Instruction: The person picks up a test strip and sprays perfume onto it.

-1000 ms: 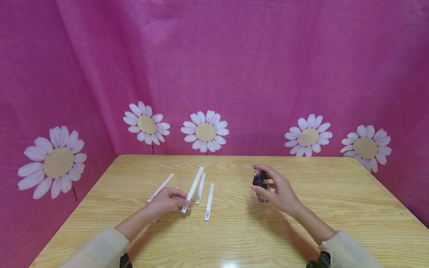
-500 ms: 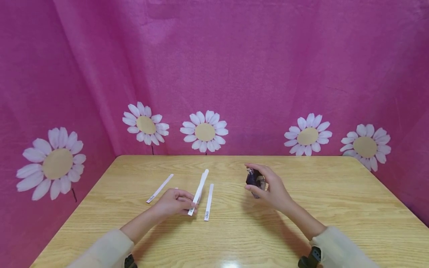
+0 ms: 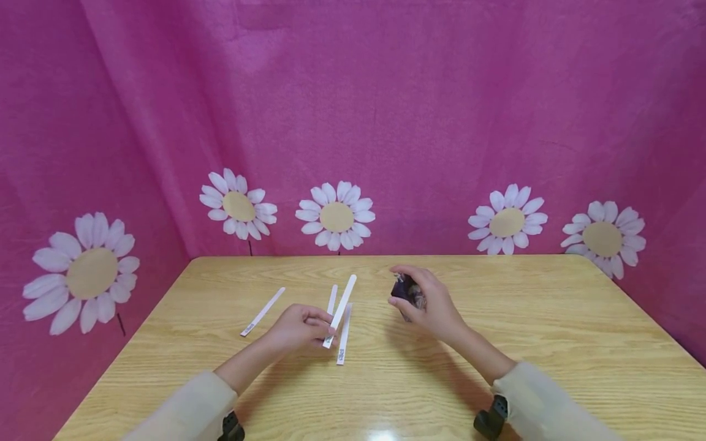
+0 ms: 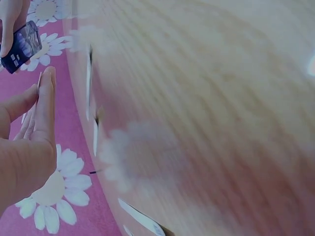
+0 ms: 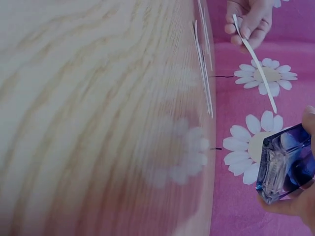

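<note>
Bottle (image 5: 278,169) sits half-hidden in the right hand's (image 3: 436,309) grip; the left hand (image 3: 296,327) pinches a white strip (image 3: 344,304); the tabletop's (image 3: 540,318) near edge is cut off.

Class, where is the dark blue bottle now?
In the head view, the dark blue bottle is gripped in the right hand, raised off the table, right of the white strip that the left hand pinches.

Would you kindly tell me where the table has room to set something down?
The table is bare right of the right hand, out to the right edge, and in front, between the sleeves. It is crowded around the left hand, which holds one strip near others.
</note>
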Demonstrator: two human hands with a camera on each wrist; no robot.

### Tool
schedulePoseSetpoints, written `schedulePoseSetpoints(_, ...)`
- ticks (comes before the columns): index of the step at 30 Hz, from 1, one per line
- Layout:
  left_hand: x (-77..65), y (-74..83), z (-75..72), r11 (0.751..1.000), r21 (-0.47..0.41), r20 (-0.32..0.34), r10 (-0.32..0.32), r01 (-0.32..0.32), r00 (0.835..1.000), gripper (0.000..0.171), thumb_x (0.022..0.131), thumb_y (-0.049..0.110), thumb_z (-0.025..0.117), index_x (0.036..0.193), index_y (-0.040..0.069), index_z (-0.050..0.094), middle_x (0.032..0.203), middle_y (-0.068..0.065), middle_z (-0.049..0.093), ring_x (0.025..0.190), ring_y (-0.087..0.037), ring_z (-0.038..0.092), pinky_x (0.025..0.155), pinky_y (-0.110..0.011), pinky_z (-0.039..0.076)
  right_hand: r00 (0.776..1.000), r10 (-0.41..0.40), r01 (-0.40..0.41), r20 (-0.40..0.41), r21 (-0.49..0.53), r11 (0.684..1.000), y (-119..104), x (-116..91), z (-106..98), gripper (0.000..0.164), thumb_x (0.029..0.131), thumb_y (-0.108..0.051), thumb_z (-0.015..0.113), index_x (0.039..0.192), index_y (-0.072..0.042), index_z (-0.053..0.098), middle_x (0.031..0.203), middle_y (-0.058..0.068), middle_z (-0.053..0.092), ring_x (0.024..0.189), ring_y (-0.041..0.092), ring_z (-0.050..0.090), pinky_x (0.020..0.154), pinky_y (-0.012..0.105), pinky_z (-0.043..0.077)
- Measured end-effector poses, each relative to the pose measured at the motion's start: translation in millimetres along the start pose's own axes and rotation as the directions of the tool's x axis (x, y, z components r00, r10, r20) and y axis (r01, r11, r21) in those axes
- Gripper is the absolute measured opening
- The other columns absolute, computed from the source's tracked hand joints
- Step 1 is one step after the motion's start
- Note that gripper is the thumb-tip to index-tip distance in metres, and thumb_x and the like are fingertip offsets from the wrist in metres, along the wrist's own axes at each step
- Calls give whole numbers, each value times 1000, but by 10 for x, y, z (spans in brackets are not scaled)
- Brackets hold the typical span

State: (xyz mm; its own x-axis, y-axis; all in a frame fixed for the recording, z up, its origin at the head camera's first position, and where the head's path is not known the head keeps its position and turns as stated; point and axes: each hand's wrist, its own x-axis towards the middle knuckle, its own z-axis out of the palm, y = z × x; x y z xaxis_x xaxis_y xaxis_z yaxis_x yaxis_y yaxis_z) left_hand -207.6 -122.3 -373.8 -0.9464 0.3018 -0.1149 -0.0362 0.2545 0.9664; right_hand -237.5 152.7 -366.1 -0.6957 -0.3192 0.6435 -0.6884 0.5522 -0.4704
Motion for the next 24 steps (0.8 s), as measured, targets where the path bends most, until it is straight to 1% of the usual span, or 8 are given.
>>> schedulePoseSetpoints(3, 23, 49, 27, 1000, 15, 1, 6, -6, 1000, 25, 88, 1, 63, 107, -14, 61, 95, -25, 72, 84, -32, 74, 76, -36, 61, 1000, -4, 3, -27, -5, 1000, -7, 18, 29, 49, 80, -17, 78, 125, -15, 59, 122, 6, 64, 114, 24, 60, 90, 45, 53)
schedulePoseSetpoints(5, 33, 75, 43, 1000, 6, 4, -1, 1, 1000, 25, 88, 1, 63, 108, -14, 60, 95, -26, 72, 84, -32, 73, 77, -37, 61, 999, -8, 8, -38, -11, 1000, -13, 26, 41, 48, 80, -16, 78, 124, -16, 60, 121, 6, 65, 113, 23, 60, 90, 45, 54)
schedulePoseSetpoints(7, 37, 90, 55, 1000, -11, 14, -8, 8, 1000, 25, 89, 0, 61, 110, -15, 58, 96, -27, 71, 84, -32, 73, 78, -38, 61, 999, -18, 17, -41, -23, 1000, -19, 31, 50, 47, 79, -17, 79, 123, -16, 60, 120, 5, 65, 113, 23, 61, 91, 45, 54)
schedulePoseSetpoints(12, 43, 89, 61, 999, -37, 31, -12, 13, 999, 24, 90, -2, 60, 110, -16, 57, 96, -27, 72, 79, -27, 74, 78, -37, 61, 999, -41, 40, -34, -41, 998, -46, 29, 58, 45, 78, -19, 80, 119, -15, 61, 117, 4, 67, 111, 23, 62, 91, 44, 54)
schedulePoseSetpoints(15, 36, 88, 65, 999, -36, 35, -9, 10, 999, 23, 89, -2, 60, 108, -16, 58, 95, -25, 72, 76, -22, 74, 77, -36, 61, 999, -21, 20, -40, -34, 999, -68, 21, 57, 46, 78, -19, 80, 120, -14, 61, 117, 6, 67, 110, 24, 63, 89, 44, 55)
schedulePoseSetpoints(17, 29, 90, 69, 999, -37, 34, -9, 10, 999, 23, 88, -3, 60, 107, -15, 59, 95, -25, 72, 75, -21, 74, 77, -36, 61, 999, 1, -2, -49, -25, 1000, -77, 17, 55, 48, 78, -18, 80, 122, -14, 60, 118, 8, 66, 109, 24, 62, 88, 44, 55)
schedulePoseSetpoints(21, 9, 98, 70, 999, -37, 35, -3, 4, 999, 23, 90, -3, 58, 108, -16, 57, 96, -27, 71, 78, -25, 74, 77, -37, 61, 998, 31, -31, -59, -2, 1000, -89, 23, 47, 54, 78, -18, 80, 128, -15, 58, 121, 10, 64, 110, 25, 61, 87, 45, 55)
schedulePoseSetpoints(24, 1, 100, 66, 999, -36, 32, 2, -1, 999, 23, 90, -3, 57, 109, -17, 57, 97, -28, 71, 80, -27, 74, 78, -37, 61, 998, 22, -22, -56, -1, 1000, -96, 23, 41, 52, 79, -18, 79, 126, -15, 58, 120, 9, 65, 109, 25, 61, 86, 45, 55)
